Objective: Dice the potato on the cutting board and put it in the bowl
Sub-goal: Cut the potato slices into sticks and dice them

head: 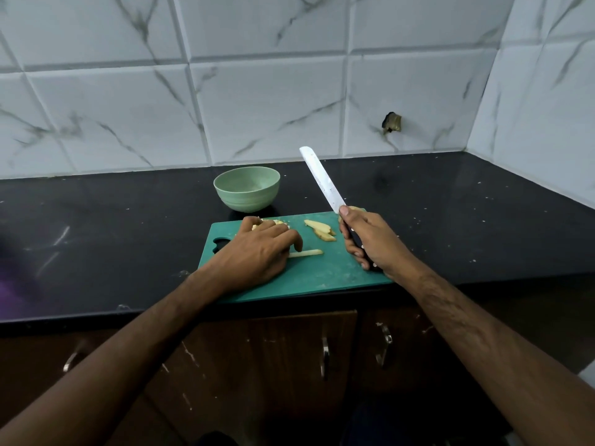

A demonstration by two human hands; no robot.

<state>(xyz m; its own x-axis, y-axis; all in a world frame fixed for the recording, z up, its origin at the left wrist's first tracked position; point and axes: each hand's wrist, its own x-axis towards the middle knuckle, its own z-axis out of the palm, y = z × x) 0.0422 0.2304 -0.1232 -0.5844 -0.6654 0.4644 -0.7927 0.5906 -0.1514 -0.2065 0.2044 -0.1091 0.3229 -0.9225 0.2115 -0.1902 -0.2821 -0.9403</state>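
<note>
Black counter (450, 220) bears green cutting board (322, 272). Pale green bowl (247, 188) just behind board. Right hand (367, 239) curled round knife (322, 180) handle, blade raised off board. Left hand (257, 249) flat, fingers relaxed, resting on potato pieces (273, 223). Potato slices (320, 231) mid-board; potato stick (307, 253) by left fingertips.

Pale potato slices (322, 231) and one strip (307, 253) on green cutting board (322, 278), empty green bowl (246, 188) just behind.
</note>
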